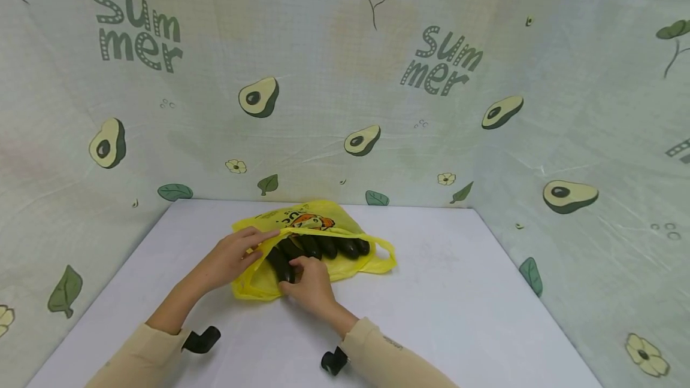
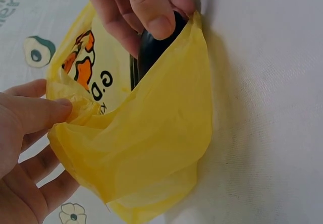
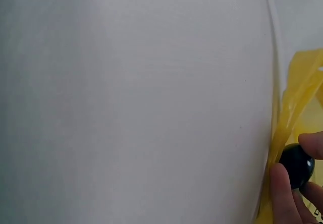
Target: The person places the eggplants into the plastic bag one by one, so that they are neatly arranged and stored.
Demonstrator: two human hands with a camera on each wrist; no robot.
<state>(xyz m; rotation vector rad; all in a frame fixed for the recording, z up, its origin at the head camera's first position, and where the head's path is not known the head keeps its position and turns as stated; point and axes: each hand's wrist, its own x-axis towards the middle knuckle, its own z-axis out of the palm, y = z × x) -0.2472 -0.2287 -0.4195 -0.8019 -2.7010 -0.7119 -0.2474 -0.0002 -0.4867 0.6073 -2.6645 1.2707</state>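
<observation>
A yellow plastic bag (image 1: 336, 215) with a printed orange figure lies on its side, its mouth facing the person. Several glossy black, elongated eggplants (image 1: 327, 246) lie in a row inside it. My left hand (image 1: 229, 259) holds the bag's rim at the left; the left wrist view shows the thumb and fingers (image 2: 43, 114) pinching the film. At the bag's mouth, my right hand (image 1: 311, 285) grips the leftmost eggplant (image 1: 279, 262) between thumb and fingers. In the right wrist view that eggplant's rounded end (image 3: 297, 166) shows between the fingertips. The bag's film hides part of it.
The white tabletop (image 1: 442, 292) extends around the bag on both sides. A printed cloth (image 1: 312, 47) with avocados and leaves rises behind and beside the table. A looped bag handle (image 1: 389, 256) lies to the right. Black wrist mounts (image 1: 202, 340) stick out near both sleeves.
</observation>
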